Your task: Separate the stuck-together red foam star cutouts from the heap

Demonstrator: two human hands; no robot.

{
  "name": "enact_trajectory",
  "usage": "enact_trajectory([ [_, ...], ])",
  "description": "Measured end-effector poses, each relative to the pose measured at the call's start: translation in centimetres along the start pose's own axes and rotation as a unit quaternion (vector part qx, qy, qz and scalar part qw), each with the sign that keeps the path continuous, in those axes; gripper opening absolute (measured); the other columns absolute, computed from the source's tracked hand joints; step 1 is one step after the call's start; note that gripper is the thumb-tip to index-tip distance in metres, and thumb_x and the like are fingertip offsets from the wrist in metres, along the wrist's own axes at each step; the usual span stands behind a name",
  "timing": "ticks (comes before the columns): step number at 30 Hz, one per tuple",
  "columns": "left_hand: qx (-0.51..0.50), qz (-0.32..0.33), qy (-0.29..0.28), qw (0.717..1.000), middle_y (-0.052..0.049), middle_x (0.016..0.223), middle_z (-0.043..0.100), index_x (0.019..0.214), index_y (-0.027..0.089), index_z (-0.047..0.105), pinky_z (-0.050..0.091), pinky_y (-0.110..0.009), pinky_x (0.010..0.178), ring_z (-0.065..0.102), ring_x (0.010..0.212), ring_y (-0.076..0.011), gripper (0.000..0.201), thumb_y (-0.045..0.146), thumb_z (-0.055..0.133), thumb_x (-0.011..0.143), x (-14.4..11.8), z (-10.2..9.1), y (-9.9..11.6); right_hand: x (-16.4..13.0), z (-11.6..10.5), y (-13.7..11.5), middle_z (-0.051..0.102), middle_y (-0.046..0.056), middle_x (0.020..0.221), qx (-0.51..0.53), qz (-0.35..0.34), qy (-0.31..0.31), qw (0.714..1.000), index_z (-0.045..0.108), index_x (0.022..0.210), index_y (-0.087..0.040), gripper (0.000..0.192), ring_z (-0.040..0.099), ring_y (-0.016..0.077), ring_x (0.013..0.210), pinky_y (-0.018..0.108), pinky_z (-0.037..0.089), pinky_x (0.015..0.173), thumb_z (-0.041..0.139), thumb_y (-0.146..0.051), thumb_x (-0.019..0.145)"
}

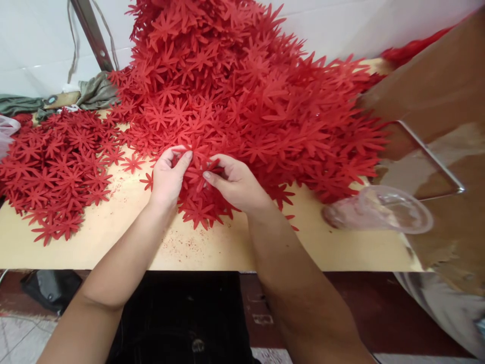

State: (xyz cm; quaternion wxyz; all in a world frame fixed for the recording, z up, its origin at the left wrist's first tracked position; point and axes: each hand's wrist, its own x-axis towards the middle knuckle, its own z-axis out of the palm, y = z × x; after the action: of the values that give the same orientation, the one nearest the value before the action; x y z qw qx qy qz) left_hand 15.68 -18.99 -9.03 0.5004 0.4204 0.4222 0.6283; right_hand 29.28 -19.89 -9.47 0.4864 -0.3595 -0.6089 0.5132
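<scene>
Red flower-shaped cutouts with several narrow petals form a tall pile (227, 86) on the table. At the near edge of this pile, my left hand (169, 172) pinches a red flower cutout (195, 150) between thumb and forefinger. Beside it, my right hand (237, 182) has its thumb and forefinger closed on a petal of a red flower cutout (197, 174). Whether both hands grip the same piece is hard to make out among the overlapping petals. Another red cutout (200, 211) lies just below my fingers.
A smaller heap of red cutouts (56, 167) lies at the left. A clear plastic cup (379, 210) rests on its side at the right, near a brown cardboard sheet (428, 101). Grey-green cloth (94, 91) sits at the back left. Red specks dot the pale tabletop (182, 253).
</scene>
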Motion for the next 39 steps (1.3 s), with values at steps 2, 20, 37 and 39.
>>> enact_trajectory([
  [2, 0.001, -0.007, 0.005, 1.0, 0.005, 0.07, 0.063, 0.079, 0.018, 0.061, 0.049, -0.021, 0.07, 0.059, 0.066, -0.0068, 0.014, 0.022, 0.073, 0.072, 0.1, -0.1, 0.0, 0.1, -0.2, 0.2, 0.052, -0.004, 0.065, 0.017, 0.004, 0.037, 0.999, 0.053, 0.077, -0.02, 0.022, 0.046, 0.0078, 0.056, 0.025, 0.043, 0.057, 0.071, -0.031, 0.071],
  [20, 0.029, -0.075, -0.014, 0.997, 0.006, 0.061, 0.055, 0.074, 0.018, 0.053, 0.042, -0.018, 0.058, 0.052, 0.056, -0.0054, 0.011, 0.017, 0.059, 0.084, -0.2, 1.4, 0.9, 0.4, -1.4, -0.7, 0.041, -0.007, 0.05, 0.098, -0.039, 0.167, 0.98, 0.042, 0.059, -0.02, 0.049, 0.036, 0.0037, 0.043, 0.02, 0.031, 0.041, 0.062, -0.062, 0.074],
  [37, 0.157, 0.066, -0.108, 0.979, 0.001, 0.076, 0.066, 0.075, 0.017, 0.061, 0.048, -0.022, 0.077, 0.06, 0.073, -0.01, 0.009, 0.017, 0.069, 0.073, 4.8, 5.6, 1.9, 1.9, -3.1, -0.4, 0.057, -0.007, 0.063, 0.191, -0.049, 0.223, 0.955, 0.048, 0.079, -0.023, 0.039, 0.057, 0.0079, 0.056, 0.024, 0.05, 0.056, 0.071, -0.053, 0.068],
  [39, 0.179, 0.094, -0.105, 0.974, 0.002, 0.075, 0.064, 0.076, 0.016, 0.061, 0.046, -0.021, 0.076, 0.058, 0.071, -0.0095, 0.01, 0.017, 0.07, 0.072, 6.1, 5.7, 1.5, 2.1, -3.1, -0.4, 0.053, -0.009, 0.058, 0.183, -0.045, 0.237, 0.953, 0.048, 0.079, -0.023, 0.039, 0.051, 0.006, 0.05, 0.022, 0.047, 0.053, 0.073, -0.051, 0.066],
])
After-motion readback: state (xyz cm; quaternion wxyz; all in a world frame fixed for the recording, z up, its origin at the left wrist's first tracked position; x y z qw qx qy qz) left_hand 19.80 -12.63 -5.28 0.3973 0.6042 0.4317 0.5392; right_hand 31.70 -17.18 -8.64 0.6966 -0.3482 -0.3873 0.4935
